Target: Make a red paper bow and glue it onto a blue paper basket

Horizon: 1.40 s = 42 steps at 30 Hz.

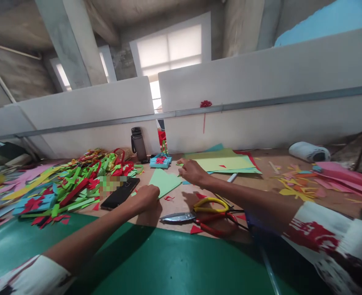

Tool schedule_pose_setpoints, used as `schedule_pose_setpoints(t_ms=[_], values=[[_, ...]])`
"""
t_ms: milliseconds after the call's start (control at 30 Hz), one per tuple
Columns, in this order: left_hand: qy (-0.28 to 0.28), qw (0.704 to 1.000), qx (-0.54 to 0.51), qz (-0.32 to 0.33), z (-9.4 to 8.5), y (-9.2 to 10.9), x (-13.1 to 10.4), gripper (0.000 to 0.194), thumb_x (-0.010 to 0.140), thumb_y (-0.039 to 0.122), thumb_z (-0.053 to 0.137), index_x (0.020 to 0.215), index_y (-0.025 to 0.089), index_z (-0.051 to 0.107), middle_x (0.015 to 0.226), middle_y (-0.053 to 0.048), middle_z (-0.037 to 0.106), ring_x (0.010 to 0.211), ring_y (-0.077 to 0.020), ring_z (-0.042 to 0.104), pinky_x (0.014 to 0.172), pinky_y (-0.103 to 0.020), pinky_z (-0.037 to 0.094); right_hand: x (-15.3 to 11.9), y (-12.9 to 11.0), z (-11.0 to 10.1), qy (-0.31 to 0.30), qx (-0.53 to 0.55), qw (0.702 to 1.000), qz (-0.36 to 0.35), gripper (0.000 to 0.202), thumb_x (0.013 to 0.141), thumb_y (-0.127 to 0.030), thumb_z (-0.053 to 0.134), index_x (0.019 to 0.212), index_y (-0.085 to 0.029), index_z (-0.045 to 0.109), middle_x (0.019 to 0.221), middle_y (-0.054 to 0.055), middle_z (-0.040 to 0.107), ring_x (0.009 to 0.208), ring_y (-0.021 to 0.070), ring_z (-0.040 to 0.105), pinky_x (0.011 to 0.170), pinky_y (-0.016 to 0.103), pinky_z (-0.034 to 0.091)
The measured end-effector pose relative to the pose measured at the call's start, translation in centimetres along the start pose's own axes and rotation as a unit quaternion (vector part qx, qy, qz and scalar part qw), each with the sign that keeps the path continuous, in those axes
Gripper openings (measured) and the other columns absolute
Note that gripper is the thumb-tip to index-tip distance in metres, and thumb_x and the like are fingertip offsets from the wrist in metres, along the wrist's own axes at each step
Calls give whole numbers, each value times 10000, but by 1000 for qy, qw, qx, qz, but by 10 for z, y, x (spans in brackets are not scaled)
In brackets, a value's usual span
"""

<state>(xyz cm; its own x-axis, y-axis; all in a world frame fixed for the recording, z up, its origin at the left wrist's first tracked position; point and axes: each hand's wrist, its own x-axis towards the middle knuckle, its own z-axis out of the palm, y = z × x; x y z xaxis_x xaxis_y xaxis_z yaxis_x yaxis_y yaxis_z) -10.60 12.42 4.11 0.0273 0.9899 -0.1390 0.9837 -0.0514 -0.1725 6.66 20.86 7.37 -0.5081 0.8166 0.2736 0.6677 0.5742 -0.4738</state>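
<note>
L & R hands apart from each other, both at a lt-green paper sheet (166,182) on the brown bench (175,205), ctr of view. L hand (146,197) curled at sheet's lower L edge; R hand (192,171) nr its upper R side, fingers bent. Can't tell if either is clamped on the paper. Scissors (196,216) w/ yellow & red handles lie nr R forearm, blades pointing L, red scraps around. Black phone (121,193) just beside L hand, partly pixelated. Past it, big pile of green & red paper strips (84,177). Behind sheet: lt-blue box (160,161) w/ red bow, dark water bottle (140,146) to its L. Yellow-green sheets (225,160) stacked past R hand. Far R: white roll (306,152), yellow scraps (294,191). Green mat (181,262) up front.
</note>
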Motion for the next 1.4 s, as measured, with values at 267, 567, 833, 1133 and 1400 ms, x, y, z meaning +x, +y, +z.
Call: schedule_pose_setpoints(t_ms=[267,567,833,1133,1400], values=[[25,998,40,-52,10,-3,-3,262,909,312,554,1100,133,572,1070,-77,600,917,-196,607,785,-385,517,-11,22,-1,-46,-148,987,-50,283,902,-323,544,1131,-158,563,1114,72,595,929,190,603,789,397,513],[152,987,47,36,-7,7,-20,124,910,121,487,955,129,602,873,-53,641,828,-191,626,729,-334,504,-14,3,13,-56,-306,932,-187,269,895,-313,555,1115,-160,576,1133,72,591,997,210,581,842,431,487],[292,949,11,114,-37,40,11,262,918,103,382,1120,150,542,1219,-132,547,1127,-269,500,910,-388,410,-17,30,-48,52,-467,879,-74,291,893,-297,559,1113,-105,572,1080,101,607,946,205,601,824,406,495],[233,958,-46,159,-6,65,32,194,836,180,516,1007,186,607,998,-68,660,899,-232,623,718,-308,465,-22,99,-93,61,-556,829,11,291,897,-314,553,1121,-128,569,1090,86,603,934,197,603,805,402,504],[210,962,-86,150,17,68,33,312,919,274,317,782,189,584,843,-71,655,707,-202,625,588,-290,403,-53,126,-107,-96,-538,836,46,324,897,-318,550,1166,-137,546,1148,97,578,982,215,587,825,421,496]])
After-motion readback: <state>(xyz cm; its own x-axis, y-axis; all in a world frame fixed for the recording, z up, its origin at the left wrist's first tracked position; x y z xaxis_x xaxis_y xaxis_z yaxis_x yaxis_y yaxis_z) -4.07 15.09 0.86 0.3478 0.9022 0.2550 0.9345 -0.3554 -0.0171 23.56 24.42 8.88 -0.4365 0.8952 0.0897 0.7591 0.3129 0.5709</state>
